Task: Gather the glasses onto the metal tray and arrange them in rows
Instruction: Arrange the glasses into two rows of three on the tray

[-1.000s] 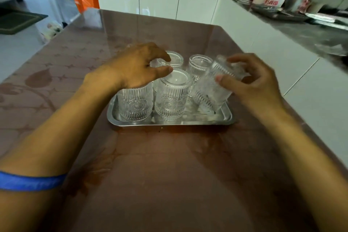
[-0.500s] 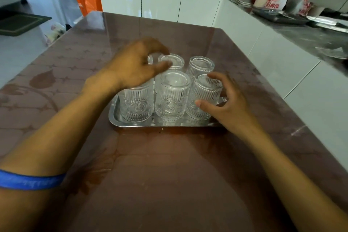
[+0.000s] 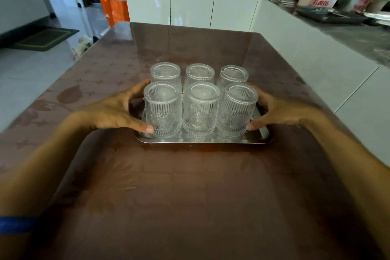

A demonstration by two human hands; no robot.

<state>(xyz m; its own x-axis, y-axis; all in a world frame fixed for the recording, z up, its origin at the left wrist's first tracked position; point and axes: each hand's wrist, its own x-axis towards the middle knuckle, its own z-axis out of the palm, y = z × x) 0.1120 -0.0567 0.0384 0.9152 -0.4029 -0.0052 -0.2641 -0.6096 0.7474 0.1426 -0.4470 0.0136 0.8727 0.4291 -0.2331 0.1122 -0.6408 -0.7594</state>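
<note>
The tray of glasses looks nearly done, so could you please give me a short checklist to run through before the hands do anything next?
1. All glasses on the metal tray: ok, six stand on it, none visible on the table.
2. Two rows of three: ok, though spacing looks slightly uneven.
3. Same orientation: ok, all appear base up.
4. Left hand against the near left glass: ok, thumb at its base.
5. Right hand against the near right glass: ok, thumb at its base.
6. Whether either hand grips firmly: cannot tell.
</note>
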